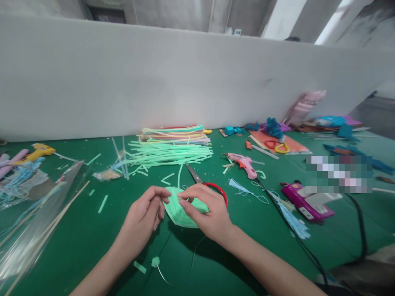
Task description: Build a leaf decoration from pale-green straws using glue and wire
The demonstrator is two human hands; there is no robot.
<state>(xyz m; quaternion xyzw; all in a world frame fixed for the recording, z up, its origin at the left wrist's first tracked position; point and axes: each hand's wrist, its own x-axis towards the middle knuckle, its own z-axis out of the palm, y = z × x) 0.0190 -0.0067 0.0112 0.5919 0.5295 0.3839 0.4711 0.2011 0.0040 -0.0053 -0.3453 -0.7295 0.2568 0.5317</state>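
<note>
A mint-green fan-shaped piece [177, 213] with ribbed rows, apparently of fuzzy stems laid side by side, is between my hands above the table. My left hand [145, 209] is closed, with its curled fingertips at the piece's left edge. Over its top and right part, my right hand [210, 211] is closed in a pinch, thumb against forefinger. Partly behind the right hand lie scissors [217, 189] with red handles, their blades pointing up and left. Below the hands is a small green fuzzy ball [155, 262] on a thin curved wire, beside a short green offcut [140, 267].
Beyond the hands lies a pile of mint-green fuzzy stems [173, 154]. A pink glue gun [243, 162] and a purple device [305, 203] with a black cable are to the right. At left are a yellow glue gun [38, 153] and clear plastic wrap [46, 222]. A white partition [185, 82] bounds the table's back.
</note>
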